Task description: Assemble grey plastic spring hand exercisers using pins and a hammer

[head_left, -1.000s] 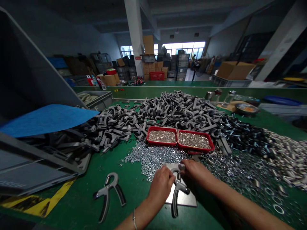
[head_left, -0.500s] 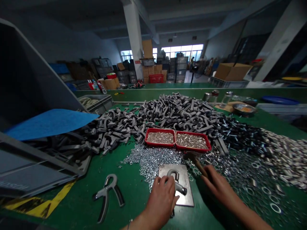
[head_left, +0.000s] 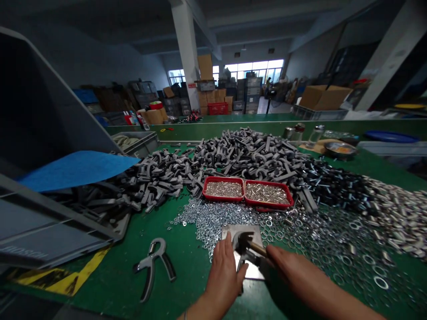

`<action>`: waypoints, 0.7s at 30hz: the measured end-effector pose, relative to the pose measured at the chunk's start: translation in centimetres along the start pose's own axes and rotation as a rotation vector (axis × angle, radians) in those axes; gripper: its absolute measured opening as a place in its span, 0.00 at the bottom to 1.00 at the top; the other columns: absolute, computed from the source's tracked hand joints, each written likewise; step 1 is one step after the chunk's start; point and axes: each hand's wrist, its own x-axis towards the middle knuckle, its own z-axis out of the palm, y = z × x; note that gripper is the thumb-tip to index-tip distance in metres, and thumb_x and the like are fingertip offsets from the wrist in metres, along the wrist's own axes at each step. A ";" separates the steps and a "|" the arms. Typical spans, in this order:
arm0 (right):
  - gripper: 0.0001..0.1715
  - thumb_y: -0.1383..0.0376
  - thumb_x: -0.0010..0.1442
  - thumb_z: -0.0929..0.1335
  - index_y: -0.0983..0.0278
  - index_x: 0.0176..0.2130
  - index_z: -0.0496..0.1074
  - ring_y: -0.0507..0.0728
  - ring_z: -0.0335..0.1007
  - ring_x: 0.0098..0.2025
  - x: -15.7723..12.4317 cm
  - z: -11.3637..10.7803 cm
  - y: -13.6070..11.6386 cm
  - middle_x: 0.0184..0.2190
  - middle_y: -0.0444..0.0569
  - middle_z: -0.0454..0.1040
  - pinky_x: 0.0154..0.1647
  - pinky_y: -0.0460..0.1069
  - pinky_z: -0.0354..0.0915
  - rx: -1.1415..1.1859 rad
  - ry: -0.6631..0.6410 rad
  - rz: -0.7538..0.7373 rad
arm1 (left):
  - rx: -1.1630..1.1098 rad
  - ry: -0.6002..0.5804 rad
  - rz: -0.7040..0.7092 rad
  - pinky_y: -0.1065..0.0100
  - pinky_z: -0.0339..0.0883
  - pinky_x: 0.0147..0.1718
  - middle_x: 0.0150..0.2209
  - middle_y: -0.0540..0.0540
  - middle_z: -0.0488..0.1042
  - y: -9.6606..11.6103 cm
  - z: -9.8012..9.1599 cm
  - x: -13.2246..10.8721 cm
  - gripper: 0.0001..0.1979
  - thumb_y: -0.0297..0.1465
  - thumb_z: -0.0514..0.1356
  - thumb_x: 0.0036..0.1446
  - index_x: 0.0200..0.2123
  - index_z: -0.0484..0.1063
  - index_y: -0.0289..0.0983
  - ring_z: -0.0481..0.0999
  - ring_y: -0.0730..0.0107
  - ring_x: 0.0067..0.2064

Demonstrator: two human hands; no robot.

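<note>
My right hand [head_left: 283, 262] is wrapped round the wooden handle of a hammer [head_left: 258, 249]. The hammer's dark head lies over a grey hand grip strengthener [head_left: 248, 258] on a square metal plate [head_left: 255, 272]. My left hand [head_left: 223, 266] holds this hand grip at its left side, fingers pointing up and thumb against a handle; hand and hammer hide much of it. Left of my left hand, another hand grip [head_left: 155, 262] with a spring and black-lined handles rests on the green table [head_left: 187, 284].
Beyond the plate are washers [head_left: 216, 218] and two red trays, one of small metal parts [head_left: 223, 200], one of pins [head_left: 268, 205]. Grey handle parts [head_left: 250, 151] heap behind. Black parts [head_left: 336, 186] and metal cylinders [head_left: 396, 213] lie right. A grey crate [head_left: 66, 240] stands left.
The hammer has swung left and down from beside the plate onto the hand grip. My left fingers have straightened and moved slightly left.
</note>
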 end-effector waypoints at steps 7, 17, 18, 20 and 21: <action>0.25 0.48 0.67 0.56 0.60 0.41 0.72 0.61 0.75 0.34 -0.8 -0.4 5.4 0.32 0.50 0.78 0.35 0.52 0.69 0.295 -0.064 0.219 | -0.301 -0.145 -0.107 0.49 0.60 0.59 0.55 0.31 0.70 1.2 -2.9 2.8 0.36 0.32 0.62 0.52 0.63 0.58 0.31 0.68 0.46 0.57; 0.15 0.71 0.67 0.59 0.65 0.47 0.72 0.62 0.69 0.51 9.0 -0.3 6.7 0.49 0.59 0.73 0.53 0.53 0.64 -0.559 0.287 -0.066 | -0.267 -0.107 0.054 0.52 0.55 0.62 0.55 0.38 0.70 -2.2 -4.8 4.3 0.17 0.32 0.55 0.61 0.52 0.69 0.36 0.65 0.55 0.60; 0.16 0.72 0.66 0.60 0.66 0.47 0.73 0.63 0.69 0.50 10.0 0.2 6.3 0.47 0.60 0.73 0.52 0.54 0.65 -0.582 0.300 -0.059 | -0.239 -0.135 0.066 0.51 0.56 0.62 0.55 0.38 0.71 -2.2 -4.7 3.8 0.17 0.34 0.55 0.61 0.52 0.69 0.36 0.66 0.54 0.59; 0.16 0.75 0.64 0.60 0.68 0.46 0.73 0.65 0.70 0.46 11.2 1.1 5.8 0.44 0.62 0.74 0.47 0.56 0.65 -0.627 0.323 -0.039 | -0.174 -0.172 0.060 0.49 0.54 0.63 0.58 0.36 0.68 -1.6 -4.2 2.8 0.24 0.39 0.61 0.58 0.56 0.68 0.34 0.63 0.49 0.61; 0.16 0.76 0.63 0.60 0.68 0.45 0.73 0.66 0.69 0.46 11.5 1.5 5.7 0.44 0.63 0.74 0.46 0.56 0.65 -0.645 0.332 -0.032 | -0.140 -0.182 0.055 0.47 0.52 0.63 0.59 0.34 0.67 -1.1 -3.8 2.4 0.29 0.41 0.63 0.55 0.57 0.66 0.33 0.61 0.46 0.62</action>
